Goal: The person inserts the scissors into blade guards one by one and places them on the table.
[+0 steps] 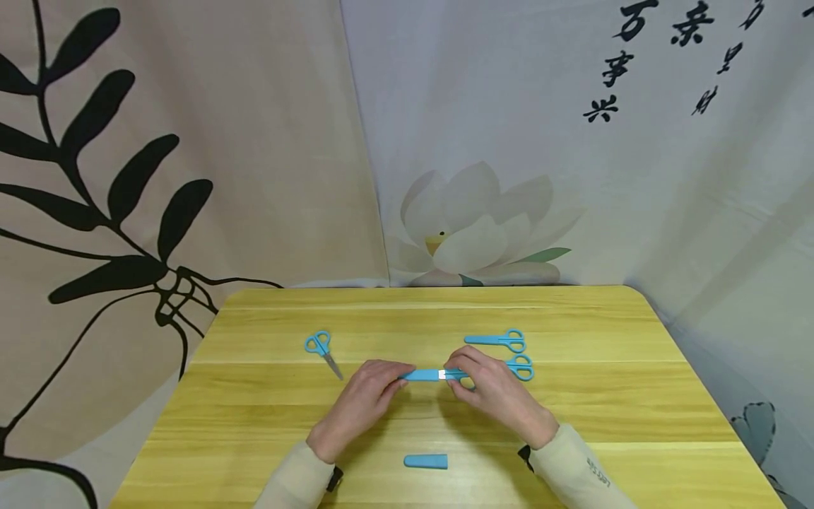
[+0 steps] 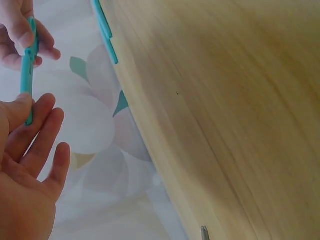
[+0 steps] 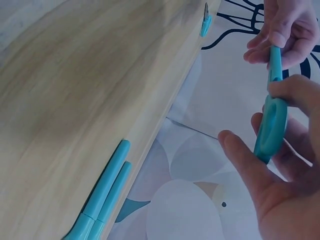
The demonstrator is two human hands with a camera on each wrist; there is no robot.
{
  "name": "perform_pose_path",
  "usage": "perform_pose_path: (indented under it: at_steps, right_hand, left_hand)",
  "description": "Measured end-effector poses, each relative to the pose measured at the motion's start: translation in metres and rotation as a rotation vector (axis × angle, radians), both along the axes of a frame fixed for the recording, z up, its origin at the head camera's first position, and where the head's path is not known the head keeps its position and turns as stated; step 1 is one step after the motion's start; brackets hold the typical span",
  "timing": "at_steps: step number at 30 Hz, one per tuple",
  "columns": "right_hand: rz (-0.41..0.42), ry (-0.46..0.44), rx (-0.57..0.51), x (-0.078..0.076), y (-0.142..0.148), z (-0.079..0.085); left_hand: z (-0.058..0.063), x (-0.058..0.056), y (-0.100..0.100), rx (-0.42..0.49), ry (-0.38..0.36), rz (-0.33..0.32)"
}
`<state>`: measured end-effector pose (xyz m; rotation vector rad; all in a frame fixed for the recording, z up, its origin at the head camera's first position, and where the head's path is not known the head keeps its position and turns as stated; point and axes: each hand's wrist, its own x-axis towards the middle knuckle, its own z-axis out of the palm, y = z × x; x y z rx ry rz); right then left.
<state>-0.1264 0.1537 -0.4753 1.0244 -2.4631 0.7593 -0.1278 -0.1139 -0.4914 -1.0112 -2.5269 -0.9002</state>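
My left hand [image 1: 367,392] pinches the tip end of a blue scissors cover [image 1: 422,375] between thumb and forefinger; its other fingers spread loosely in the left wrist view. My right hand [image 1: 492,385] grips the blue handles [image 3: 272,127] of the scissors whose blades point into that cover. A bright strip shows between cover and handles in the head view. Both hands hold the scissors level above the table. A loose blue cover [image 1: 426,461] lies nearer the person. Uncovered scissors [image 1: 318,344] with a bare metal blade lie left, beyond the left hand.
Covered blue scissors [image 1: 490,340] lie behind the right hand. Beside them is another pair [image 1: 521,367], partly hidden by that hand in the head view. The wooden table [image 1: 254,438] ends at a patterned curtain [image 1: 286,141] along its back edge.
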Motion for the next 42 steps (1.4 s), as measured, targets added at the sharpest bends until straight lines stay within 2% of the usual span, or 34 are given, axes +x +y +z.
perform_pose_path:
  at_steps: [21, 28, 36, 42]
  right_hand:
    - [0.001, -0.015, 0.015, 0.000, -0.002, -0.002]
    - [0.013, -0.018, -0.001, 0.000, -0.003, -0.002]
    - [0.002, -0.045, 0.001, 0.000, -0.002, -0.002]
    - [-0.016, -0.025, 0.016, 0.002, 0.001, -0.002]
  left_hand:
    - [0.000, 0.000, 0.002, 0.008, 0.001, -0.005]
    - [0.002, 0.001, 0.006, 0.000, -0.023, -0.019]
    - [0.002, -0.001, 0.008, -0.007, 0.003, -0.030]
    - [0.004, -0.001, 0.011, -0.041, 0.043, -0.040]
